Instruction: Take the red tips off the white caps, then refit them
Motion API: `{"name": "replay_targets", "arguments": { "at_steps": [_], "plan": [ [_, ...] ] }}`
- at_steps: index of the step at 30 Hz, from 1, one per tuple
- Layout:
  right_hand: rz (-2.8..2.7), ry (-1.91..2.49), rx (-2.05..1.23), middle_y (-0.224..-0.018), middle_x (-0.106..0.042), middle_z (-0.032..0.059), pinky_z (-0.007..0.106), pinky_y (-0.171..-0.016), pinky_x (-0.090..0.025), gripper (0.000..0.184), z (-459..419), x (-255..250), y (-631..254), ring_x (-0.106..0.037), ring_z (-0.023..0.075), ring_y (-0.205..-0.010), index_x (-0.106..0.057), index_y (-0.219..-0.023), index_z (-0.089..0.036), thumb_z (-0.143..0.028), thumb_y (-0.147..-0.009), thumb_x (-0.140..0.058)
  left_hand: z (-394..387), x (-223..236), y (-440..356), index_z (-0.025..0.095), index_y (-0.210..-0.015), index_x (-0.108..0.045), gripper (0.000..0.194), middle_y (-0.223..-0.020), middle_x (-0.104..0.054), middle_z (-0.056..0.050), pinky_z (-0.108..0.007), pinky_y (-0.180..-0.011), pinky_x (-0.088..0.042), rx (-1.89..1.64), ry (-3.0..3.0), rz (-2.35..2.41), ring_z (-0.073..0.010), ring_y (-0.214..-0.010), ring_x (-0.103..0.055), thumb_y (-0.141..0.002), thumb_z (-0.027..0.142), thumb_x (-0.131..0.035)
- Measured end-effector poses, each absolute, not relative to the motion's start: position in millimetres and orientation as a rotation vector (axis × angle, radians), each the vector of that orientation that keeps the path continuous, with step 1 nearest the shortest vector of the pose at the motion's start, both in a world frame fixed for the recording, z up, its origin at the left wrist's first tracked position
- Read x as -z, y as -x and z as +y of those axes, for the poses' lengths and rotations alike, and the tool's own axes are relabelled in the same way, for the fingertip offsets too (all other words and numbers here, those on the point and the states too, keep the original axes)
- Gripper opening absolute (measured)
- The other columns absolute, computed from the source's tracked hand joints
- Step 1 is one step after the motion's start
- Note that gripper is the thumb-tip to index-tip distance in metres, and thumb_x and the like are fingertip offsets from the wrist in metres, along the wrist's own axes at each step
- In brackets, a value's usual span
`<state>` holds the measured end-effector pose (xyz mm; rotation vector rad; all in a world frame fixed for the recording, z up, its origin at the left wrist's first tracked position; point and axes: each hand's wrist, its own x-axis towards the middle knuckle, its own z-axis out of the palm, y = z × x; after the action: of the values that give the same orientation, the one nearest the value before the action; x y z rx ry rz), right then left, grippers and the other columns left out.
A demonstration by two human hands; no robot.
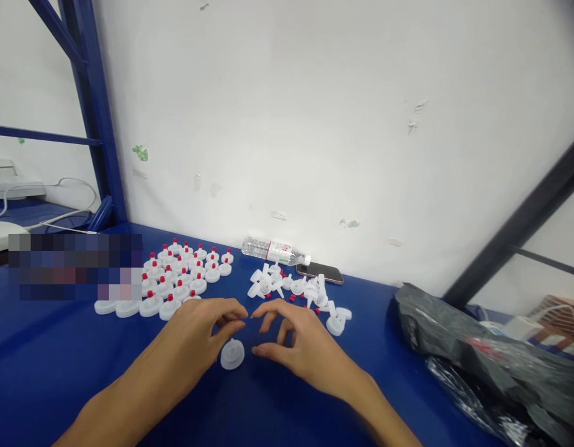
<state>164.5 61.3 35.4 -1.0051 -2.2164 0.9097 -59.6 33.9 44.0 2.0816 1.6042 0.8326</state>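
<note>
My left hand (215,324) hovers just above and to the left of a translucent white round cap (232,355), which lies on the blue table. Its fingers are curled, thumb and fingertips a little apart, with nothing visible between them. Facing it from the right is my right hand (293,334), thumb and fingers spread in a loose curve around bare air. Beyond my left hand stand many white caps with red tips (179,292), upright in rows. A loose pile of white nozzle pieces and small red tips (309,292) lies beyond my right hand.
A clear plastic bottle (275,251) lies on its side by the wall, and a phone (321,272) rests beside it. Grey plastic bags (482,360) cover the table's right side. A blue metal frame post (100,118) rises at the left. A blurred patch hides part of the left side.
</note>
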Motion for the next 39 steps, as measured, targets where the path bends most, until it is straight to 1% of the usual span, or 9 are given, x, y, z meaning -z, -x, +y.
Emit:
{"name": "replay_targets", "arguments": {
  "at_steps": [4, 7, 11, 14, 18, 23, 29, 35, 39],
  "plan": [
    [-2.339, 1.204, -0.731, -0.076, -0.067, -0.0082, 0.025, -0.064, -0.04, 0.014, 61.4, -42.9, -175.0, -0.06, 0.0119, -0.067, -0.072, -0.103, -0.03, -0.039, -0.094, -0.079, 28.6, -39.8, 64.1, 0.028, -0.102, -0.079, 0.035, -0.092, -0.079, -0.003, -0.034, -0.076, -0.048, -0.714, -2.177, 1.737, -0.0235, -0.083, -0.071, -0.098, 0.049, -0.052],
    [-2.429, 1.276, -0.764, -0.068, -0.065, -0.0086, 0.024, -0.059, -0.034, 0.02, 63.7, -40.3, -178.7, -0.059, 0.0118, -0.065, -0.073, -0.09, -0.028, -0.044, -0.09, -0.084, 26.6, -33.0, 70.6, 0.027, -0.118, -0.077, 0.035, -0.106, -0.076, -0.007, -0.038, -0.081, -0.048, -0.537, -2.174, 1.863, -0.0273, -0.092, -0.071, -0.092, 0.046, -0.063],
    [-2.429, 1.23, -0.832, -0.071, -0.067, -0.0088, 0.022, -0.06, -0.037, 0.018, 67.5, -33.9, -177.1, -0.06, 0.0098, -0.066, -0.073, -0.083, -0.025, -0.037, -0.09, -0.085, 32.9, -24.4, 72.5, 0.023, -0.113, -0.078, 0.028, -0.107, -0.07, -0.008, -0.037, -0.079, -0.049, -0.329, -2.181, 1.867, -0.0233, -0.086, -0.07, -0.089, 0.023, -0.064],
    [-2.403, 1.177, -0.819, -0.074, -0.068, -0.0082, 0.022, -0.061, -0.038, 0.02, 68.0, -33.0, -174.8, -0.061, 0.01, -0.067, -0.073, -0.083, -0.025, -0.04, -0.091, -0.084, 36.9, -20.7, 68.2, 0.022, -0.114, -0.078, 0.032, -0.111, -0.066, -0.008, -0.035, -0.079, -0.049, -0.288, -2.185, 1.852, -0.0203, -0.083, -0.068, -0.087, 0.014, -0.062],
    [-2.302, 1.104, -0.977, -0.072, -0.068, -0.0083, 0.021, -0.061, -0.044, 0.023, 66.9, -33.6, -172.1, -0.061, 0.009, -0.057, -0.072, -0.089, -0.024, -0.045, -0.098, -0.075, 36.7, -16.6, 63.9, 0.022, -0.108, -0.08, 0.029, -0.109, -0.064, -0.007, -0.033, -0.077, -0.049, -0.373, -2.234, 1.718, -0.0173, -0.076, -0.065, -0.088, 0.015, -0.06],
    [-2.251, 1.063, -0.955, -0.078, -0.072, -0.0067, 0.021, -0.061, -0.044, 0.019, 67.9, -32.2, -169.8, -0.061, 0.01, -0.061, -0.074, -0.089, -0.025, -0.041, -0.095, -0.079, 36.8, -14.7, 60.5, 0.021, -0.103, -0.078, 0.032, -0.104, -0.059, -0.006, -0.026, -0.07, -0.052, -0.546, -2.131, 1.451, -0.0142, -0.075, -0.066, -0.096, 0.018, -0.047],
    [-2.285, 1.116, -0.838, -0.079, -0.072, -0.0074, 0.022, -0.064, -0.042, 0.009, 69.9, -29.6, -168.4, -0.061, 0.0114, -0.069, -0.078, -0.087, -0.027, -0.032, -0.089, -0.086, 42.0, -12.6, 60.3, 0.025, -0.101, -0.08, 0.03, -0.102, -0.063, -0.004, -0.028, -0.074, -0.048, -0.519, -2.163, 1.567, -0.0182, -0.085, -0.065, -0.082, 0.011, -0.062],
    [-2.249, 1.137, -0.885, -0.082, -0.076, -0.0074, 0.022, -0.064, -0.045, 0.005, 67.0, -31.9, -166.3, -0.064, 0.0109, -0.066, -0.08, -0.089, -0.027, -0.024, -0.089, -0.084, 44.3, -11.1, 64.6, 0.025, -0.091, -0.076, 0.02, -0.083, -0.065, 0.0, -0.03, -0.075, -0.045, -0.52, -2.203, 1.716, -0.0186, -0.079, -0.063, -0.083, 0.013, -0.063],
    [-2.224, 1.122, -0.908, -0.082, -0.077, -0.0057, 0.023, -0.064, -0.047, 0.005, 66.7, -31.8, -165.2, -0.065, 0.0123, -0.067, -0.081, -0.092, -0.027, -0.024, -0.089, -0.084, 43.6, -12.5, 62.4, 0.023, -0.077, -0.07, 0.018, -0.086, -0.064, 0.0, -0.028, -0.074, -0.045, -0.481, -2.15, 1.687, -0.0171, -0.081, -0.064, -0.078, 0.008, -0.06]
  ]
}}
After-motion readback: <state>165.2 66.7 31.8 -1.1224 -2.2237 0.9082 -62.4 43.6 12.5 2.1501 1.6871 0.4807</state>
